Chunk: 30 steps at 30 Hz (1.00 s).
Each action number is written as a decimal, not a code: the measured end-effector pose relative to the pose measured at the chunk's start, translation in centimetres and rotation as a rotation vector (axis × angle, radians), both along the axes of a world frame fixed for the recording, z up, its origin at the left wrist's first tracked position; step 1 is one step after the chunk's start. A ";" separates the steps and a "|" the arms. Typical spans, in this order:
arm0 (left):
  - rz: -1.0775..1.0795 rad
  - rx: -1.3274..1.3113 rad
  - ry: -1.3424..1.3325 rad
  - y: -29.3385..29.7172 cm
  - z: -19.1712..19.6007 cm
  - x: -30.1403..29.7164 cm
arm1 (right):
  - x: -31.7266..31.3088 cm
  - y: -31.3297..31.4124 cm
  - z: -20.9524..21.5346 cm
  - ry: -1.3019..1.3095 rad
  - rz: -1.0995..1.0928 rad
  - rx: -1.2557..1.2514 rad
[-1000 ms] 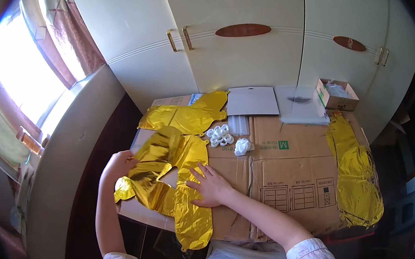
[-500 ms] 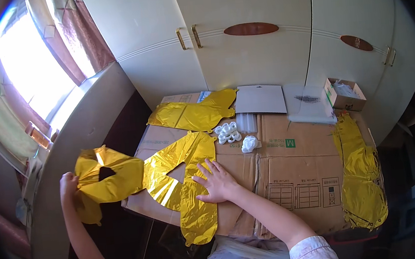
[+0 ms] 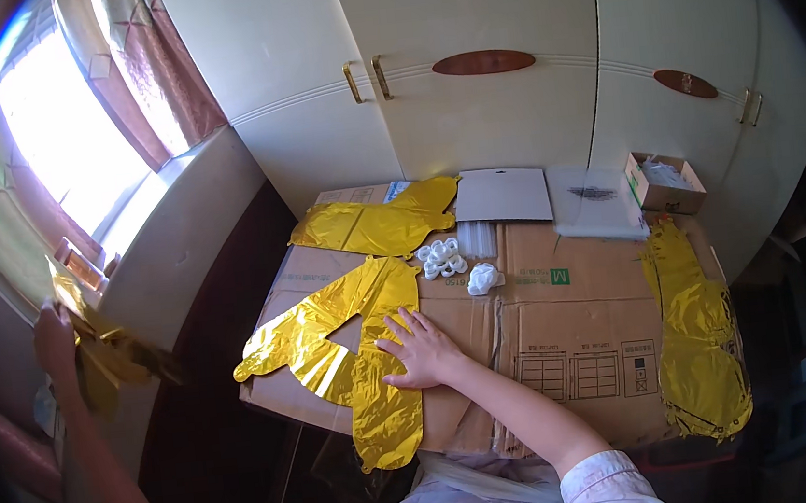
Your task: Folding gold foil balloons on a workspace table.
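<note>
Out at the far left, beside the window sill, my left hand (image 3: pixel 55 338) is closed on a flat gold foil balloon (image 3: pixel 111 347), which hangs off the table and is partly smeared by motion. My right hand (image 3: pixel 422 349) lies flat with fingers spread on another uninflated gold foil balloon (image 3: pixel 385 418). That one has a hole in its middle and rests on the cardboard (image 3: pixel 456 401) covering the table. Just beyond the fingers sit a bundle of white ribbon loops or rings (image 3: pixel 442 258) and a crumpled white wad (image 3: pixel 483 280).
More gold foil lies along the back (image 3: pixel 371 223) and in a long piece at the right edge (image 3: pixel 698 339). A white flat board (image 3: pixel 502 195), a clear plastic bag (image 3: pixel 597 204) and a small open box (image 3: pixel 666 184) line the back. Cabinets (image 3: pixel 478 118) stand behind.
My left hand has swung left and up toward the window with its balloon, uncovering the left end of the balloon on the table. My right hand has stayed in place.
</note>
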<state>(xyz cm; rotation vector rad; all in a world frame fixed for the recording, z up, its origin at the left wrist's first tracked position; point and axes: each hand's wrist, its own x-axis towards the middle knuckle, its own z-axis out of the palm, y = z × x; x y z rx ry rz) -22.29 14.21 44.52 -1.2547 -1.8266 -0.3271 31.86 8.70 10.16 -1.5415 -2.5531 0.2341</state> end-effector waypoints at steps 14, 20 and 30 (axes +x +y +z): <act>-1.506 -0.695 -0.596 -13.8 2.0 38.2 | 4.6 -1.7 3.7 1.528 0.040 -0.352; -1.770 -0.617 -1.266 -10.8 -1.1 41.4 | 11.1 -9.7 5.9 2.175 0.190 -0.737; -1.249 -1.332 -1.320 -5.0 -15.2 47.6 | 20.9 -24.7 2.2 2.326 0.298 -0.756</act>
